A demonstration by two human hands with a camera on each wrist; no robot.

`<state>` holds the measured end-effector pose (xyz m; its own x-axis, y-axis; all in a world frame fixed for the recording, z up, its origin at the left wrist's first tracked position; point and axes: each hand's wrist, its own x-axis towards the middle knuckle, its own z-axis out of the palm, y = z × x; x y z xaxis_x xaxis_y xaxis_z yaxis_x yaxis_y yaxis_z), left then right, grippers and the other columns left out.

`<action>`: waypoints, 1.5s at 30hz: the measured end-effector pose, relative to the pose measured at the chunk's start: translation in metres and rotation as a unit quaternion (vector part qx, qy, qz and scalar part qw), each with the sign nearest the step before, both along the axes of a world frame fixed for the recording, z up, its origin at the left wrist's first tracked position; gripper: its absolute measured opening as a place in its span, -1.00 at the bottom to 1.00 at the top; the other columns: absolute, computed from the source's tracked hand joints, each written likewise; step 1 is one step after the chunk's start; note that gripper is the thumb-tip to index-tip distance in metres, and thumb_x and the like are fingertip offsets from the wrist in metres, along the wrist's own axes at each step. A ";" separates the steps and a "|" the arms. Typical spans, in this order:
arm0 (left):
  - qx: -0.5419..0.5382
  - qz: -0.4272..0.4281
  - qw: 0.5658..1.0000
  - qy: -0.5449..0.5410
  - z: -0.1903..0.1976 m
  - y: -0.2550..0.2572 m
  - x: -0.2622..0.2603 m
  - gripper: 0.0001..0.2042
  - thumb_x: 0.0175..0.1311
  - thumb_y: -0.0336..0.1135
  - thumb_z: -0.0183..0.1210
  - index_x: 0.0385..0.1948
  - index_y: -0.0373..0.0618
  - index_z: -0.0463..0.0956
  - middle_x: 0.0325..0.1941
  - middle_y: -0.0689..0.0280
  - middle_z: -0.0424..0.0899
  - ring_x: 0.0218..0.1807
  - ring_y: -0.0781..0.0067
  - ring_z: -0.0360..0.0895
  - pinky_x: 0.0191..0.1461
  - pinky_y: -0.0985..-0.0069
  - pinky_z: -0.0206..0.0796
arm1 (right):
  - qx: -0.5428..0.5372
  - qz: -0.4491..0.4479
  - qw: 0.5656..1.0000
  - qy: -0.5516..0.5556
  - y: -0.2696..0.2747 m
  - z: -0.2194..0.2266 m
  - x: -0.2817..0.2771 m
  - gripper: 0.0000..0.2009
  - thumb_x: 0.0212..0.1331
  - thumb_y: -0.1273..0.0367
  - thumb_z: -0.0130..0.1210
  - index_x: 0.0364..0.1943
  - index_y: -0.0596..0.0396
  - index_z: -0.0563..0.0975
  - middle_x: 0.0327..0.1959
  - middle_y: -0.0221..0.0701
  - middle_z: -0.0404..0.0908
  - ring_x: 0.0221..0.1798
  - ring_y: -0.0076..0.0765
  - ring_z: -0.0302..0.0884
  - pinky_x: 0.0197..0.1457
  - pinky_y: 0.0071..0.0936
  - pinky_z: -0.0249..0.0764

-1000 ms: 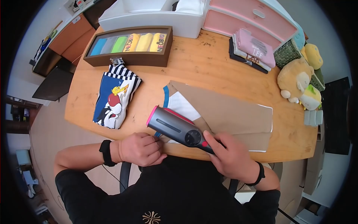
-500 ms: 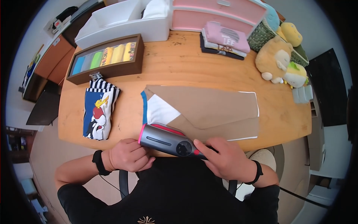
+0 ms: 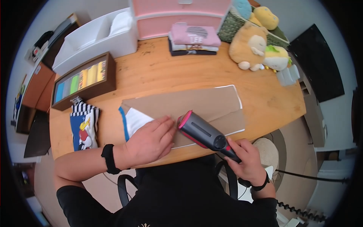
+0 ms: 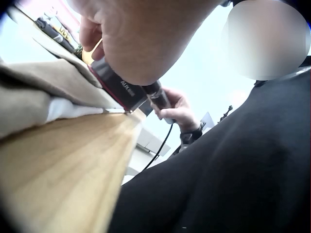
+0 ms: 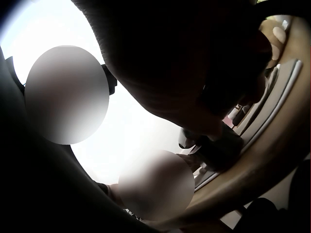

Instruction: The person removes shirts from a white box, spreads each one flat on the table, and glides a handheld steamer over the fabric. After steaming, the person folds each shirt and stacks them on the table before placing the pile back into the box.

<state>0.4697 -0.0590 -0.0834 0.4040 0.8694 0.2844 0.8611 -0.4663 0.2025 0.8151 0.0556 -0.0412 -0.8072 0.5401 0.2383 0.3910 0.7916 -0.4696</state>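
Two hands work: left hand (image 3: 149, 142) flat, fingers straight, on the brown cloth (image 3: 189, 104); right hand (image 3: 245, 162) grips the steamer (image 3: 202, 132) just beside.

Landmark = brown folded garment (image 3: 196, 104), mid table (image 3: 159, 72).

Behind it: wide bare strip of wood, open passage L to R. Past that strip, obstacles along the back edge: display box w/ rolled socks (image 3: 81, 79) back-left, white bin (image 3: 96, 36), pink drawers (image 3: 181, 17), stack of folded tees (image 3: 194, 39), plush toys (image 3: 257, 47) back-right.

Left of it: striped cartoon shirt (image 3: 84, 126) near, narrow bare gap between.

Right of it: bare wood to the table corner, free.

Front of it: blocked. Left hand (image 3: 149, 140) lies flat on its front-left part, handheld steamer (image 3: 202, 132) on it just beside, right hand (image 3: 247, 162) gripping the handle off the table edge. Cord (image 4: 158, 153) hangs below the edge.
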 end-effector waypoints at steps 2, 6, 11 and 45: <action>-0.038 0.010 0.998 0.047 -0.005 0.011 0.007 -0.40 0.41 -0.09 0.26 0.37 -0.29 0.45 0.50 -0.09 0.40 0.59 -0.17 0.27 0.58 0.05 0.20 | -0.005 -0.017 1.000 -0.008 -0.001 -0.001 0.011 -0.32 -0.03 0.47 0.50 0.33 0.04 0.62 -0.17 -0.26 0.63 -0.27 -0.10 0.68 -0.25 -0.28 0.60; -0.111 0.020 0.991 0.067 -0.019 0.016 0.003 -0.31 0.49 0.08 0.16 0.56 -0.05 0.32 0.73 -0.06 0.10 0.75 -0.23 -0.04 0.72 -0.17 -0.18 | -0.002 -0.072 0.997 -0.009 0.000 -0.005 0.042 -0.30 -0.05 0.47 0.50 0.33 0.03 0.62 -0.15 -0.23 0.64 -0.25 -0.05 0.68 -0.19 -0.25 0.63; -0.128 0.022 0.991 0.034 -0.018 0.014 0.000 -0.29 0.45 0.16 0.17 0.57 0.03 0.33 0.73 -0.05 0.10 0.74 -0.28 -0.05 0.70 -0.26 -0.21 | -0.002 -0.172 0.985 0.024 0.010 -0.007 0.080 -0.33 -0.06 0.56 0.47 0.30 0.12 0.64 -0.16 -0.16 0.64 -0.22 -0.05 0.67 -0.14 -0.27 0.61; -0.187 0.022 0.981 -0.046 0.006 0.262 0.082 -0.52 0.30 -0.22 0.30 0.18 -0.32 0.55 0.06 -0.08 0.66 0.15 -0.13 0.62 0.28 0.14 0.48 | -0.292 -0.316 0.900 0.068 0.215 -0.042 0.138 -0.57 0.41 0.34 0.25 0.25 0.34 0.56 -0.19 -0.34 0.66 -0.17 -0.37 0.66 -0.08 -0.42 0.62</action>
<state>0.5513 0.2033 -0.0775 0.3515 0.9359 -0.0238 0.8488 -0.3079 0.4297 0.9529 0.2702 -0.0830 -0.2797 0.9462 -0.1625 0.5847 0.0337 -0.8106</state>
